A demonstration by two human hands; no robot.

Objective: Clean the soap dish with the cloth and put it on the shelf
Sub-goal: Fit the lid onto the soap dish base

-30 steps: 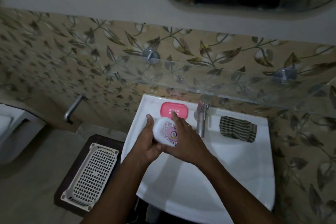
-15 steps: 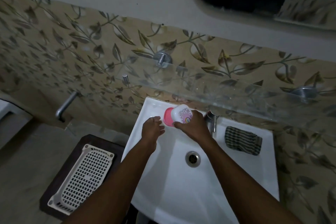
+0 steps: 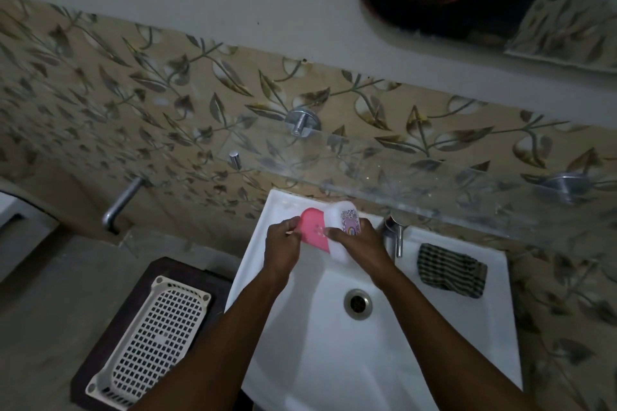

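The soap dish is in two parts over the back left of the white sink (image 3: 334,360). My left hand (image 3: 282,247) grips the pink base (image 3: 314,232), which is tilted. My right hand (image 3: 362,243) holds the white lid (image 3: 344,215) with a printed pattern, right beside the base and touching it. The striped dark cloth (image 3: 450,272) lies crumpled on the sink's right rim, away from both hands. The glass shelf (image 3: 434,183) runs along the leaf-patterned wall just above the sink, on metal brackets.
A chrome tap (image 3: 397,235) stands at the sink's back, between my right hand and the cloth. The drain (image 3: 358,303) is in the basin. A white perforated basket (image 3: 150,344) rests on a dark stool at the left. A wall spout (image 3: 120,203) sticks out further left.
The lid went from both hands to my right hand alone and moved to the back over the pink base. My left hand has now taken hold of the pink base and tilted it up.
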